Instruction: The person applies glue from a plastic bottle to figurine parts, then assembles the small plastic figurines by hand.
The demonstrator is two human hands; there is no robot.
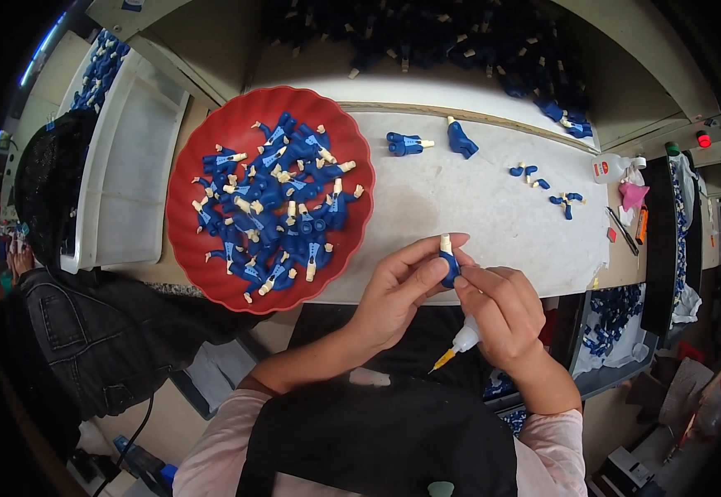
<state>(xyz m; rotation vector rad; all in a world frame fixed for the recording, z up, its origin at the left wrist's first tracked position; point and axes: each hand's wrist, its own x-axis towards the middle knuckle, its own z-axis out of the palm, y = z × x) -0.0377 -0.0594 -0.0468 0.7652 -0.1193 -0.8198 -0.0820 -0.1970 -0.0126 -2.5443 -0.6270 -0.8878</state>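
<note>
My left hand [402,286] is closed around a small blue doll body [450,272], held upright with its cream neck peg on top. My right hand [503,311] meets it at the side, thumb and forefinger pinched against the blue part; whether a small piece is between those fingertips is hidden. Tucked in the same right hand is a white needle-tip glue bottle [466,335], its yellow nozzle pointing down to the left. On the white work surface [427,199] beyond lie a blue doll body [461,138], another with a light-blue front [408,144], and several small blue arms [569,203].
A red scalloped bowl [180,207] heaped with blue doll bodies stands at the left. Behind is a shelf bin of blue parts [534,74]. At the right are a clear bottle [610,168], tweezers [622,229], an orange cutter [642,224] and a tray of blue pieces [613,319].
</note>
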